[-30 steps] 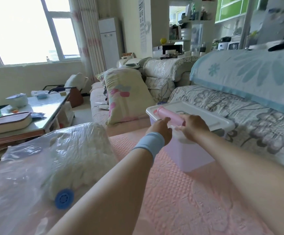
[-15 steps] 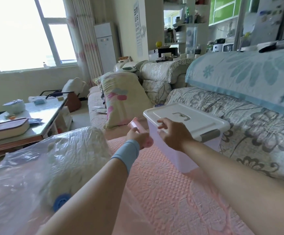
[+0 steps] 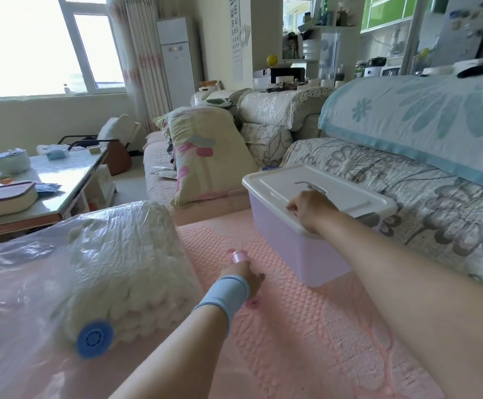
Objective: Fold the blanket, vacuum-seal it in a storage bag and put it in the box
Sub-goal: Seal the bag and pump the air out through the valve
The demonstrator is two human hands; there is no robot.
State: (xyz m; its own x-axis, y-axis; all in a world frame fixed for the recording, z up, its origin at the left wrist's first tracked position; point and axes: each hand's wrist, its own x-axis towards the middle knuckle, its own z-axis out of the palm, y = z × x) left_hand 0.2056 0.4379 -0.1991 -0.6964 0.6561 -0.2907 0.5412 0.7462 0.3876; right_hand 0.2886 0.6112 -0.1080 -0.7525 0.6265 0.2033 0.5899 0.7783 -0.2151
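Note:
A folded cream blanket [image 3: 113,272] lies inside a clear storage bag [image 3: 18,298] with a blue round valve [image 3: 94,338], on the pink sofa cover at the left. A lilac box [image 3: 295,249] with a white lid [image 3: 315,188] stands on the sofa at the right. My left hand [image 3: 246,273], with a blue wristband, grips a pink pump [image 3: 238,256] low over the pink cover between bag and box. My right hand [image 3: 309,208] rests on the lid's near edge, fingers curled on it just below the lid handle.
A flowered pillow [image 3: 205,154] leans on the sofa behind the box. The sofa backrest with a blue-trimmed cover [image 3: 424,119] rises at the right. A glass coffee table [image 3: 61,180] with a book and bowl stands at the left.
My left hand carried the pink pump off the box lid, down and left to the pink cover. My right hand stayed on the lid.

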